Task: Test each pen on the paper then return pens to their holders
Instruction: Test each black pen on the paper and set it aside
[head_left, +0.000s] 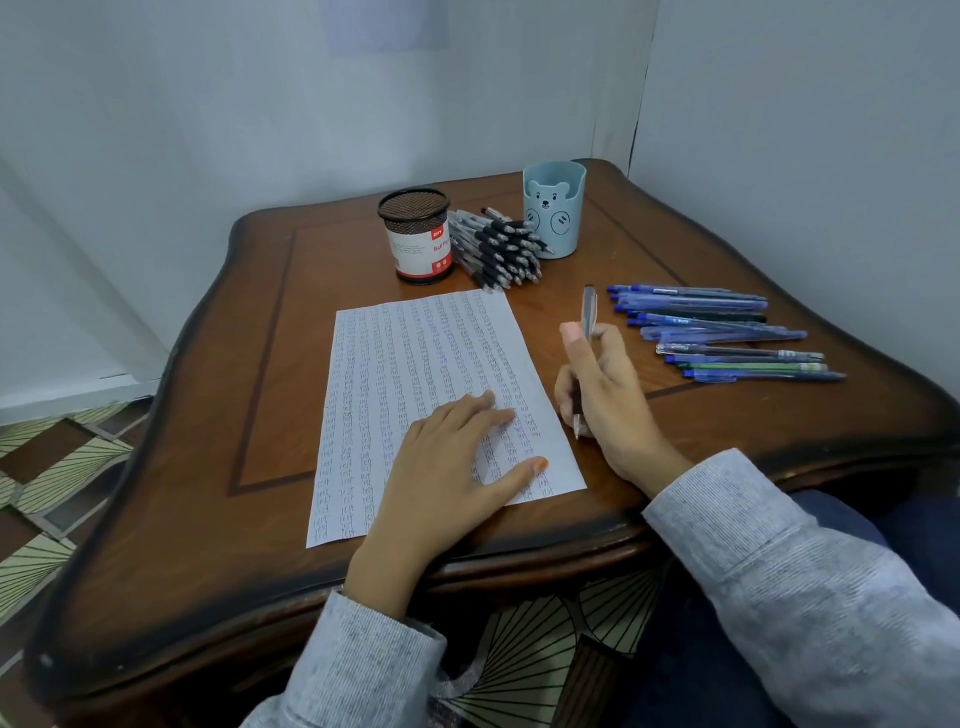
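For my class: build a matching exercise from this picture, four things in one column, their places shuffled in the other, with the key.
1 mesh holder
2 bear cup
3 blue pens
4 left hand

A flat on the paper
B along the table's right side
C right of the black pen pile
D left of the black pen pile

Pairs: 1-D, 2-C, 3-B, 4-A

Glossy varnished wood table (291, 364); matt paper (405, 353); black metal mesh holder (418, 236) far left (paper label round it); smooth matt plastic bear holder (553, 213); translucent plastic pen (588, 312); ribbed cloth sleeves (779, 561).
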